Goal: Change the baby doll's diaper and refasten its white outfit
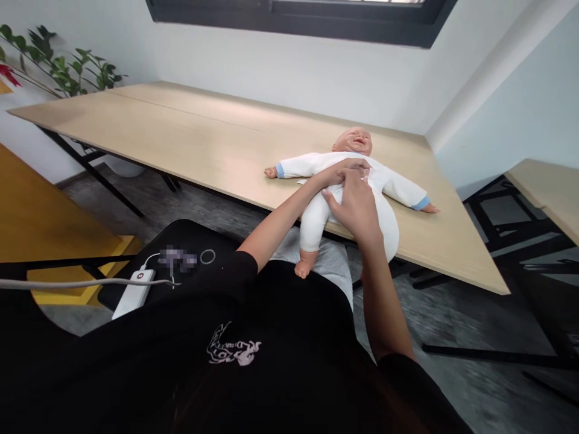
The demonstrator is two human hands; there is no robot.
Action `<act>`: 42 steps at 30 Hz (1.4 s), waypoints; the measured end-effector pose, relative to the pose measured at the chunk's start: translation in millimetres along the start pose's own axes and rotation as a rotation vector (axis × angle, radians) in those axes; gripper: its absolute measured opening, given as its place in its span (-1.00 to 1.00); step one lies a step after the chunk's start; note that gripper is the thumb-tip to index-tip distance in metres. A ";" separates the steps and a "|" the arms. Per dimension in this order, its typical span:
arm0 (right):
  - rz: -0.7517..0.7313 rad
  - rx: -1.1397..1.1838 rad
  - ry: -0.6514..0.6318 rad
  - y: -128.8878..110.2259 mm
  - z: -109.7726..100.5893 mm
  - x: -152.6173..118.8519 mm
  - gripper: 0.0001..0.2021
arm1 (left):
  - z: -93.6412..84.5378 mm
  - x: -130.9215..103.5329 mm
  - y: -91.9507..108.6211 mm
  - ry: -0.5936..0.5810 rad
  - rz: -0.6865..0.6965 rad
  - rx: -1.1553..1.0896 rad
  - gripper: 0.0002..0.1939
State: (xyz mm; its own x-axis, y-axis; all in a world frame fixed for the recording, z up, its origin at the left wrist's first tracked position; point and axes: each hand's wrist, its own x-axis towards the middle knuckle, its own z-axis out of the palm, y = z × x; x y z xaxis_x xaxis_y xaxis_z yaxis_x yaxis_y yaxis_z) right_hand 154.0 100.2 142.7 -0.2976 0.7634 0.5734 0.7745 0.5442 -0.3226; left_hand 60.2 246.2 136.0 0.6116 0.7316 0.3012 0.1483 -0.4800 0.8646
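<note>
A baby doll (353, 141) lies on its back on the wooden table, arms spread out to both sides. Its white romper (391, 181) has light blue cuffs, and one bare foot (306, 264) hangs over the table's front edge. Over the doll's front, my left hand (350, 166) has its fingers bent at the romper; my right hand partly covers them. My right hand (360, 202) rests lower on the doll's belly, its fingers curled in against the left ones and its thumb standing apart toward the doll's leg. The cloth between the fingertips is mostly hidden.
The light wooden table (203, 132) runs along the wall below a dark window frame (294, 21). At left, a black chair (181, 232) holds a white power bank (134, 293) with a cable. A plant (67, 66) stands far left, another table (543, 187) right.
</note>
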 end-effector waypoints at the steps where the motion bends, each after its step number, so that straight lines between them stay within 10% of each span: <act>1: 0.001 0.000 -0.006 1.1 -0.7 0.3 -0.54 | -0.7 0.1 0.1 -0.020 0.004 0.002 -0.70; 42: 0.088 -0.231 -0.037 1.3 -8.6 -14.9 -0.41 | -4.4 -5.2 -5.5 -0.022 0.104 0.175 -0.62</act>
State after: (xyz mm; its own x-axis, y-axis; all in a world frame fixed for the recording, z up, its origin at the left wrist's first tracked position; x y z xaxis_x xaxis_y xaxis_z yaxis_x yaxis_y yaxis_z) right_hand 164.3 86.6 140.2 -0.2404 0.8185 0.5217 0.9040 0.3846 -0.1868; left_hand 52.8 247.2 131.5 0.6470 0.6641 0.3747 0.2150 -0.6304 0.7459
